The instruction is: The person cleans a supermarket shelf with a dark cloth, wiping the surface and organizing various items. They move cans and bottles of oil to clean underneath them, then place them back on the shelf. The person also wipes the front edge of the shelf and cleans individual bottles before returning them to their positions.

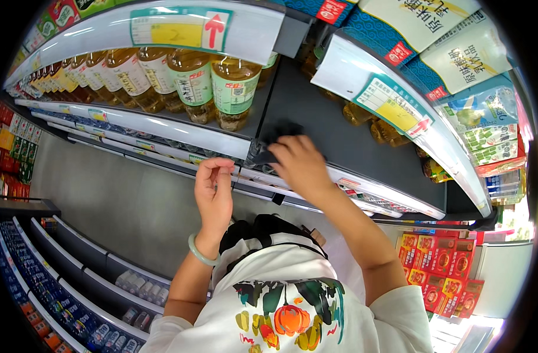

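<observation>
My right hand is over the front of a dark grey shelf board, gripping a black cloth. Motion blurs the cloth, and part of it is hidden under the fingers. Just left of it, my left hand is raised near the shelf's front edge with loosely curled fingers and nothing visible in them. A pale bangle circles the left wrist. Bottles of amber drink with green labels stand on the adjoining shelf section, beyond my left hand.
White price-label rails overhang the shelf, with another rail at right. More bottles stand deeper in at right. Drink cartons sit above. Behind at lower left is another shelf unit; red boxes are stacked at right.
</observation>
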A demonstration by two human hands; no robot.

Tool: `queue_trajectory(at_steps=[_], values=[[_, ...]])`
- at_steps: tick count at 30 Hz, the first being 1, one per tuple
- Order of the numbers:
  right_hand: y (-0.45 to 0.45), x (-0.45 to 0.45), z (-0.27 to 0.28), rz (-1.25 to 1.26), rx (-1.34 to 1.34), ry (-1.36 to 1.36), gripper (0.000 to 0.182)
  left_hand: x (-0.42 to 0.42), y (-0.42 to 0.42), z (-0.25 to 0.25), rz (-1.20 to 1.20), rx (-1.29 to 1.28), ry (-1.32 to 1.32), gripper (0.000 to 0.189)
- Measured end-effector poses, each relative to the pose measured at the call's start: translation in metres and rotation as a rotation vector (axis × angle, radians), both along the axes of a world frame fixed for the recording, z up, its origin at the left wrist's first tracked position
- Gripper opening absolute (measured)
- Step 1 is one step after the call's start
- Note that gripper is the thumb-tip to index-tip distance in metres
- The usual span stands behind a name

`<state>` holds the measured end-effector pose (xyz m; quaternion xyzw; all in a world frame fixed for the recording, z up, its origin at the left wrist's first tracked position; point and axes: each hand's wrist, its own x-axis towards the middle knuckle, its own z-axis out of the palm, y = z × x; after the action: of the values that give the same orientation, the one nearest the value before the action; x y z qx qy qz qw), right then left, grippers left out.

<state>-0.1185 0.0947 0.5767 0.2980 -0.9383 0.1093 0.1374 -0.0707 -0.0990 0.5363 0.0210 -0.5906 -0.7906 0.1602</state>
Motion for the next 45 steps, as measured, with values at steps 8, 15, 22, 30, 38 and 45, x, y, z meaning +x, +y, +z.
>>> queue_trajectory(at_steps=[8,15,22,30,38,45], values=[[0.153,0.049,0.047,-0.599,-0.126,-0.279,0.031,0.013,-0.046,-0.031,0.136,-0.023,-0.086,0.008],[0.007,0.010,0.014,0.100,-0.313,0.089,0.039,0.006,-0.041,-0.022,0.108,-0.041,-0.073,0.008],[-0.065,0.010,-0.048,0.179,0.279,0.367,0.044,0.020,-0.061,-0.027,0.122,-0.064,-0.085,0.007],[-0.044,0.052,-0.020,0.276,0.053,0.152,0.036,0.035,-0.085,-0.056,0.204,-0.088,-0.222,0.009],[0.060,0.067,-0.055,0.031,0.233,0.293,0.033,0.025,-0.077,-0.044,0.027,-0.074,-0.213,0.009],[0.060,0.072,0.037,-0.520,-0.684,0.145,0.018,0.016,-0.069,-0.031,-0.056,-0.144,-0.224,0.007]])
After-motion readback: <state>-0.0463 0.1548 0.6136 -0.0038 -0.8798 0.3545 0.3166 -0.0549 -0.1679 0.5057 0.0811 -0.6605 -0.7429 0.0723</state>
